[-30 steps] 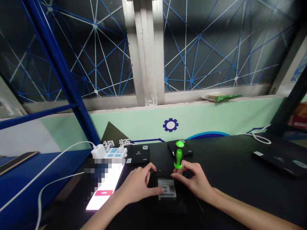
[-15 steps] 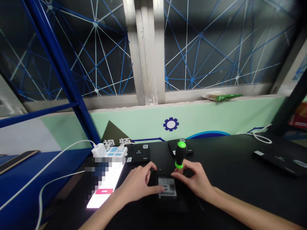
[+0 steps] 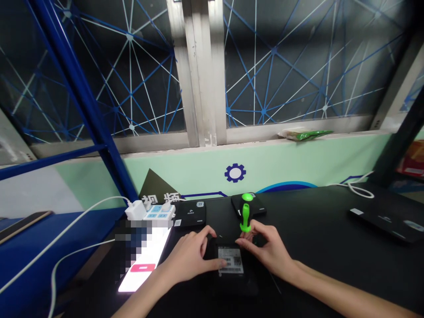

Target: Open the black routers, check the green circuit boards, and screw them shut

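A flat black box (image 3: 236,282) lies on the black table with a white printed label (image 3: 236,264) facing up. My left hand (image 3: 190,256) grips it, thumb on the label and fingertips at its far edge. In my right hand (image 3: 270,247), a screwdriver (image 3: 245,217) with a green and black handle stands nearly upright over the box's far right corner. My thumb and fingers pinch it just below the handle. Its tip is hidden behind my fingers. A tiny light-coloured piece (image 3: 221,236), too small to name, sits just beyond the box.
Similar black boxes lie at the back (image 3: 190,213), behind the screwdriver (image 3: 261,207) and at the right (image 3: 384,223). A lit phone-like screen (image 3: 145,260) and a white power strip (image 3: 160,212) with a plugged-in charger (image 3: 135,210) are at the left. A white cable (image 3: 361,190) lies back right.
The screwdriver handle has turned, so a green strip now faces me where black showed before, and it leans slightly further left. My left hand keeps its hold on the box.
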`<state>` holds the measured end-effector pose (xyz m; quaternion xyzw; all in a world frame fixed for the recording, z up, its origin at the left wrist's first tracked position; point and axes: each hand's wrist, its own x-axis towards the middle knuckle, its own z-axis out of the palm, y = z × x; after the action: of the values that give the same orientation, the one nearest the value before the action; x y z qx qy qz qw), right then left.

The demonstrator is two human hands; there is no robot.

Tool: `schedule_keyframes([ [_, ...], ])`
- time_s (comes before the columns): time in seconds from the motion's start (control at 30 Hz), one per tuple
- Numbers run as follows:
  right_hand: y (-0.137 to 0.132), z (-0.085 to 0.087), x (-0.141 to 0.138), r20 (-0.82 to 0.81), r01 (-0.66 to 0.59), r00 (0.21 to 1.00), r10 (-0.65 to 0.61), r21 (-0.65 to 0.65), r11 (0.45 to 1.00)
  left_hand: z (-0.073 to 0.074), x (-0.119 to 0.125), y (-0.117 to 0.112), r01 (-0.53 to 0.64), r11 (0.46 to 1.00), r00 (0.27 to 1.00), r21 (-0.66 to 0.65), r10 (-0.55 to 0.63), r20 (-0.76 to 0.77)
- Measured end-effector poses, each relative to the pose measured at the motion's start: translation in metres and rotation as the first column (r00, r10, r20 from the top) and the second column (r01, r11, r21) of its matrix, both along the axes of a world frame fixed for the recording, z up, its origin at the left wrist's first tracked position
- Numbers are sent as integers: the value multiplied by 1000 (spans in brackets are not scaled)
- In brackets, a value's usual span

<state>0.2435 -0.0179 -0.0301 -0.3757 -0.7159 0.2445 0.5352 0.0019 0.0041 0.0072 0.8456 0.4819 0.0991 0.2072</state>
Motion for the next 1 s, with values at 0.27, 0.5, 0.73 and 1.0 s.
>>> schedule_keyframes([
  [0.27,-4,3,4,26,-126,992,125,24,992,-3,-1,2,4,1000,1000,0,-4,-3],
  [0.5,1,0,-4,-32,11,999,-11,-10,1000,-3,-1,2,1,1000,1000,3,-1,-16],
  [0.73,-6,7,6,47,-126,991,123,61,990,-3,-2,3,-2,1000,1000,6,2,-17],
  [1.0,5,-1,-3,-54,20,998,-22,-26,999,-3,-1,3,5,1000,1000,4,-5,-26],
])
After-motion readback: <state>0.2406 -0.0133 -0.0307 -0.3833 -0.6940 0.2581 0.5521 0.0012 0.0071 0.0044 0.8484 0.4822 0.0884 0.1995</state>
